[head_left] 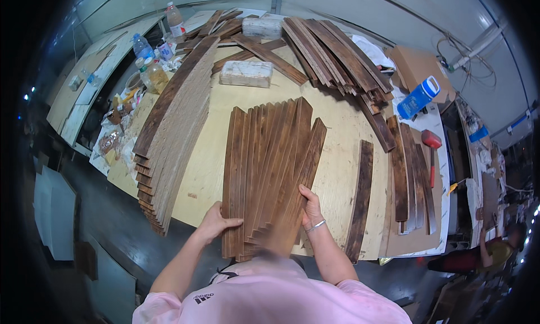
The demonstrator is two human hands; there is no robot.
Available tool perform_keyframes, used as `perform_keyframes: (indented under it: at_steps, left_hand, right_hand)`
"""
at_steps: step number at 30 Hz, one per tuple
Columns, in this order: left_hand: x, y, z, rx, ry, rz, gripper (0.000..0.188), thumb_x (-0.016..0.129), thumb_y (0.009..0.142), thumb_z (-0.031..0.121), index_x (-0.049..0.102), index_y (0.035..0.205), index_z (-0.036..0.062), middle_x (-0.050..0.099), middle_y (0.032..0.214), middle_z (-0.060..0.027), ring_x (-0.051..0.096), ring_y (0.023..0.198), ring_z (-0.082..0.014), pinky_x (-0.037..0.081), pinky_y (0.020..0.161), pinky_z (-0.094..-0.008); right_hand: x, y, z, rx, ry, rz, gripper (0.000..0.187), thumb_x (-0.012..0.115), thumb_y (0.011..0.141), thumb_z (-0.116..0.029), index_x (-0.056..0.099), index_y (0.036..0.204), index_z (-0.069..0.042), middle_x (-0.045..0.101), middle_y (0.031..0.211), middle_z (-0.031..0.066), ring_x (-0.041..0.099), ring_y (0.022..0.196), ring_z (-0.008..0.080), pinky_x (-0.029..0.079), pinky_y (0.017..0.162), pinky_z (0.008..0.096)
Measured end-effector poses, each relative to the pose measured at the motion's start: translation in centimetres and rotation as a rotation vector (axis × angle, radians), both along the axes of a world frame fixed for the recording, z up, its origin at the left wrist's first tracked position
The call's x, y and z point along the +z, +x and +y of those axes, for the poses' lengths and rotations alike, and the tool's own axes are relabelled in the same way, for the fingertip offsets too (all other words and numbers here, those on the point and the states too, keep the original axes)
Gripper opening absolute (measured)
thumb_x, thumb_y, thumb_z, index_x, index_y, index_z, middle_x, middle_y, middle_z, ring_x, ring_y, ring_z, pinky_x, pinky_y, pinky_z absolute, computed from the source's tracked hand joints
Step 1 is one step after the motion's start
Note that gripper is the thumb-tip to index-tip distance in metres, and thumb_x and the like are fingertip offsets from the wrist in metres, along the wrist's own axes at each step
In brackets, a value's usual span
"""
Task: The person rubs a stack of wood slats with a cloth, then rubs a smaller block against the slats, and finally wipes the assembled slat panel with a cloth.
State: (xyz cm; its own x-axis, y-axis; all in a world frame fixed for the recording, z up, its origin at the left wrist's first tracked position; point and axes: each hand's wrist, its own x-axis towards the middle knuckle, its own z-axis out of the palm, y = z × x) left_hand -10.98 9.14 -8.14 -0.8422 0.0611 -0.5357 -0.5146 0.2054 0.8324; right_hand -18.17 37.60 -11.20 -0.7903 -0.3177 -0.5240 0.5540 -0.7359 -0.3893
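A row of dark brown wooden strips (pixel 261 166) stands on edge in front of me, fanned out, the near ends by my body. On its left side my left hand (pixel 215 223) is closed, thumb across the near part and fingers down the outer side. My right hand (pixel 311 208) grips the outermost right strip, thumb on top and fingers hidden below. That strip leans away from the others at its far end. A bracelet is on my right wrist. The near ends of some strips are blurred.
A tall stepped stack of strips (pixel 185 127) lies left, another pile (pixel 337 54) far right. A single strip (pixel 360 200) and several more (pixel 408 172) lie right, near a red-headed mallet (pixel 431 140) and a blue bottle (pixel 418 98). A whitish block (pixel 246 74) sits beyond on the pale tabletop (pixel 197 194).
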Motion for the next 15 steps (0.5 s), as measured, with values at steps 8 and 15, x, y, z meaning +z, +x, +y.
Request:
perform_keyframes:
  at_steps: [8, 15]
  left_hand:
    - [-4.2, -5.3, 3.3, 0.353, -0.086, 0.123, 0.074, 0.085, 0.075, 0.036, 0.049, 0.121, -0.0097, 0.063, 0.113, -0.0251, 0.065, 0.104, -0.0307, 0.053, 0.09, -0.0389]
    - [-3.5, -12.0, 2.1, 0.07, -0.385, 0.114, 0.08, 0.088, 0.067, 0.045, 0.057, 0.118, -0.0079, 0.068, 0.112, -0.0237, 0.067, 0.106, -0.0315, 0.052, 0.092, -0.0391]
  right_hand:
    - [-4.9, 1.4, 2.5, 0.05, -0.056, -0.052, 0.045, 0.069, 0.085, -0.02, 0.06, 0.122, 0.003, 0.07, 0.11, 0.0174, 0.068, 0.102, 0.0326, 0.056, 0.092, 0.0479]
    - [-5.0, 3.7, -0.7, -0.043, -0.162, -0.221, 0.05, 0.069, 0.088, -0.015, 0.051, 0.131, 0.003, 0.062, 0.125, 0.0137, 0.058, 0.118, 0.03, 0.043, 0.107, 0.0486]
